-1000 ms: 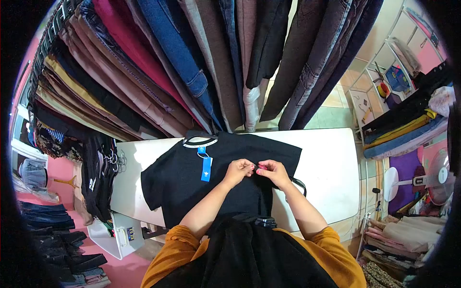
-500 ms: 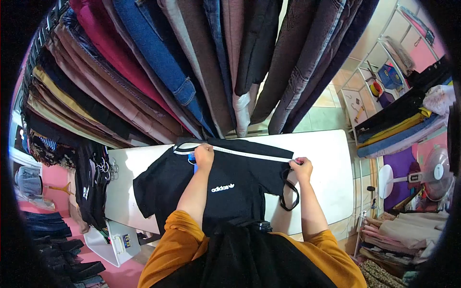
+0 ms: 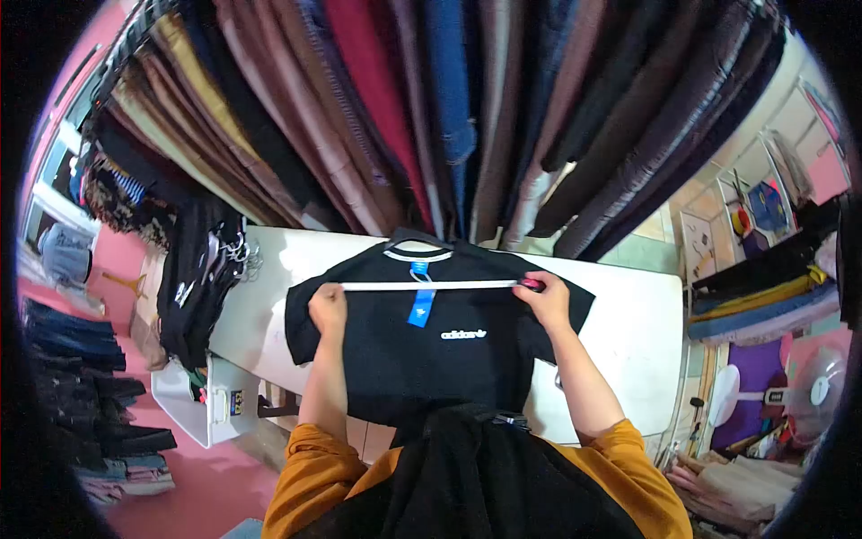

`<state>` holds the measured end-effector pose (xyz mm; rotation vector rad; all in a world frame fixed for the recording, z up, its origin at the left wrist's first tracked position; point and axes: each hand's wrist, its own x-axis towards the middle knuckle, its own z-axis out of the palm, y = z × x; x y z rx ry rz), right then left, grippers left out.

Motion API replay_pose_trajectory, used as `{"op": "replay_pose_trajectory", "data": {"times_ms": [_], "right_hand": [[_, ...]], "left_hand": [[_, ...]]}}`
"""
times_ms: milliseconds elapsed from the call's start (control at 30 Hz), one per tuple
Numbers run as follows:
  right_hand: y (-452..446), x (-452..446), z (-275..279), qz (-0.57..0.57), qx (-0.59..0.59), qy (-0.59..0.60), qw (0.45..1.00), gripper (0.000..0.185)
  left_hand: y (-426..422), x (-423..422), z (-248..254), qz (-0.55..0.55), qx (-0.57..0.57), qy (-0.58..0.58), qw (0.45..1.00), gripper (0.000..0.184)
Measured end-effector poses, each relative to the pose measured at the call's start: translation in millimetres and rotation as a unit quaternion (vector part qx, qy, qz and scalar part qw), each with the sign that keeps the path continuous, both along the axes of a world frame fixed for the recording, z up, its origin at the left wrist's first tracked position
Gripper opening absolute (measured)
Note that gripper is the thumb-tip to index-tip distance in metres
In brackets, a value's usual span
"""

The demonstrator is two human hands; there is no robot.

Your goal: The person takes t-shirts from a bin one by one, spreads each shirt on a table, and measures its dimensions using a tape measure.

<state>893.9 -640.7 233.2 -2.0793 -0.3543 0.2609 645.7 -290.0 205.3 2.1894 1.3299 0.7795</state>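
Observation:
A black T-shirt (image 3: pixel 404 359) with a small white chest logo lies flat on the white table (image 3: pixel 628 359). A hanger (image 3: pixel 415 235) shows at its collar, and a blue tag (image 3: pixel 420 307) hangs from the neck. My left hand (image 3: pixel 329 307) is closed on one end of a white measuring tape (image 3: pixel 386 287) near the shirt's left sleeve. The tape runs straight across the upper chest, over the tag. At its other end my right hand (image 3: pixel 546 301) grips the pink and black tape case (image 3: pixel 532 285), over the right side of the shirt.
Trousers (image 3: pixel 350 117) hang in a dense row behind the table. Black garments (image 3: pixel 196 278) hang at the table's left end, above a white bin (image 3: pixel 193 409). Folded clothes (image 3: pixel 754 305), a fan (image 3: pixel 817 391) and a shelf rack (image 3: pixel 723 202) stand at the right.
The tape has moved from the collar and right shoulder to straight across the chest. My left hand has gone left to the far side of the shirt. The view has shifted.

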Motion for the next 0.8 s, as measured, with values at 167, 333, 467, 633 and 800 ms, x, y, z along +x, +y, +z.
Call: {"op": "replay_pose_trajectory", "data": {"times_ms": [167,333,467,633,800], "right_hand": [[122.6,-28.4,5.7,0.151,0.024,-0.046,0.987,0.044],[196.9,-51.4,-30.0,0.181,-0.019,-0.023,0.983,0.044],[211.5,-53.7,-56.0,0.167,-0.080,0.008,0.983,0.044],[207.6,-51.4,-63.6,0.141,-0.085,0.042,0.985,0.047],[201.0,-62.2,-53.8,0.129,-0.059,0.017,0.990,0.044]], "left_hand": [[78.2,-113.0,-38.3,0.169,0.002,0.048,0.984,0.012],[99.8,-152.2,-60.5,0.133,-0.008,0.062,0.989,0.014],[95.4,-149.4,-49.3,0.114,0.003,0.028,0.993,0.014],[93.4,-146.4,-51.7,0.136,-0.032,0.011,0.990,0.016],[99.1,-155.4,-52.8,0.103,-0.067,-0.017,0.992,0.014]]}}
